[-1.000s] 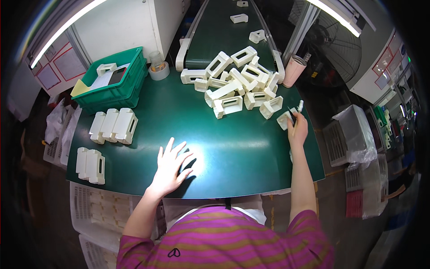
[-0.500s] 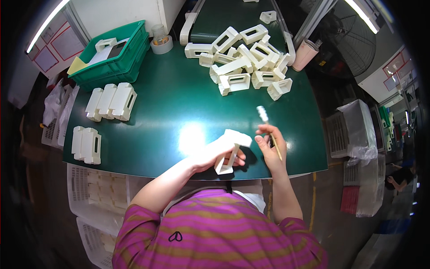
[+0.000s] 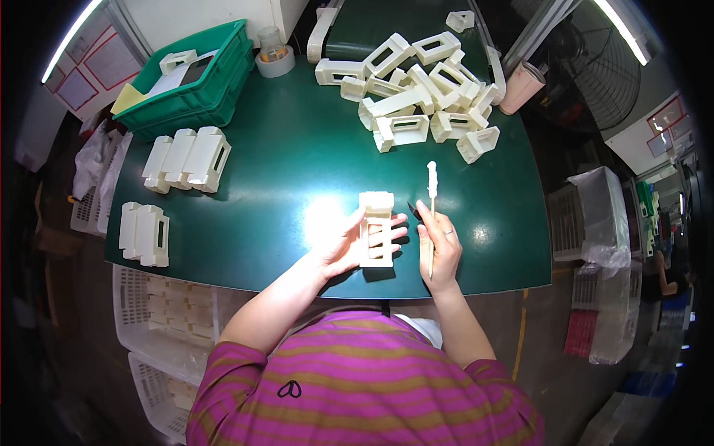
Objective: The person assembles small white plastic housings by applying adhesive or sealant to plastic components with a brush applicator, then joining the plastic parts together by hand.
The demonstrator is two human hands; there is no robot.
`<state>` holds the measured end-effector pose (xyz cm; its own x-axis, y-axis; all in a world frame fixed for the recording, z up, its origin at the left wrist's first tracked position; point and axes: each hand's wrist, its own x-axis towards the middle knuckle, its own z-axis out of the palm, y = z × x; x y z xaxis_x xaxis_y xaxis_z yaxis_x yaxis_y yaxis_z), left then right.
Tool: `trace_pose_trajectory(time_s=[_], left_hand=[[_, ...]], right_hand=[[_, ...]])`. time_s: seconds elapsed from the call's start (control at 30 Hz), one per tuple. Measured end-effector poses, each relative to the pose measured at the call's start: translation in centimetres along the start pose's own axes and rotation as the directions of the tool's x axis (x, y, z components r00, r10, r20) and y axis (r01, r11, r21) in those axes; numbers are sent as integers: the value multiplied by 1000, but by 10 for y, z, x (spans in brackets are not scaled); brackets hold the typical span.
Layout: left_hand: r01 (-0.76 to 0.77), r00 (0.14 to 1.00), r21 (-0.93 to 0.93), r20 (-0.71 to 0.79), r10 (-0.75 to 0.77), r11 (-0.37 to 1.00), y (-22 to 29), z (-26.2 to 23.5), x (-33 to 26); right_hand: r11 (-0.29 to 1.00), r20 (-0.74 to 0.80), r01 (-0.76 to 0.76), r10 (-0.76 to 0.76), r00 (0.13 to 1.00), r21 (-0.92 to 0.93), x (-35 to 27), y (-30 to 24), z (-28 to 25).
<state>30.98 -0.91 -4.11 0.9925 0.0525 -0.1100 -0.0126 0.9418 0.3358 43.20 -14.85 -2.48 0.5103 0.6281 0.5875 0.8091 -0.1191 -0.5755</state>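
Near the front edge of the green table, my left hand point(image 3: 341, 244) holds a white plastic frame point(image 3: 377, 199) upright, its openings facing up toward me. My left fingers are spread behind it and show through and beyond the openings. To its right, my right hand point(image 3: 445, 253) is closed around a thin wooden stick with a fluffy white tip, a long swab point(image 3: 432, 182) pointing away from me. A small dark pointed piece point(image 3: 413, 212) juts from the right fingertips; its kind is unclear. The two hands are apart.
Many similar white frames point(image 3: 401, 100) lie heaped at the far right, before a conveyor belt point(image 3: 387, 26). Others stand in rows point(image 3: 186, 160) at the left. Stacked green crates point(image 3: 238, 74), a glass jar point(image 3: 271, 44) and a pinkish can point(image 3: 523, 88) edge the table. White baskets point(image 3: 130, 305) sit below left.
My left hand has turned the frame from tilted to upright, openings toward me. The swab in my right hand has swung from slanting to nearly straight, and the dark pointed piece now shows.
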Motion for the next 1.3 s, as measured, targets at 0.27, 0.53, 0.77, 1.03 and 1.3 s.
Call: trace_pose_trajectory(time_s=[0.27,0.53,0.77,1.03,1.3], left_hand=[[-169,959,382,-150,241,909,-12,3,0],[-182,941,527,-151,302,830,-20,12,-1],[-201,926,511,-179,332,836,-26,12,-3],[-180,930,502,-194,313,846,-27,11,-3],[-158,938,572,-167,303,805,-22,13,-4]], right_hand=[[997,-22,70,-69,997,42,3,-4,2],[989,-14,138,-138,990,60,0,-5,1],[998,-15,69,-69,998,6,-4,-7,1],[999,-12,30,-30,999,-13,-4,-8,0],[995,15,-93,94,995,-29,-2,-3,-2]])
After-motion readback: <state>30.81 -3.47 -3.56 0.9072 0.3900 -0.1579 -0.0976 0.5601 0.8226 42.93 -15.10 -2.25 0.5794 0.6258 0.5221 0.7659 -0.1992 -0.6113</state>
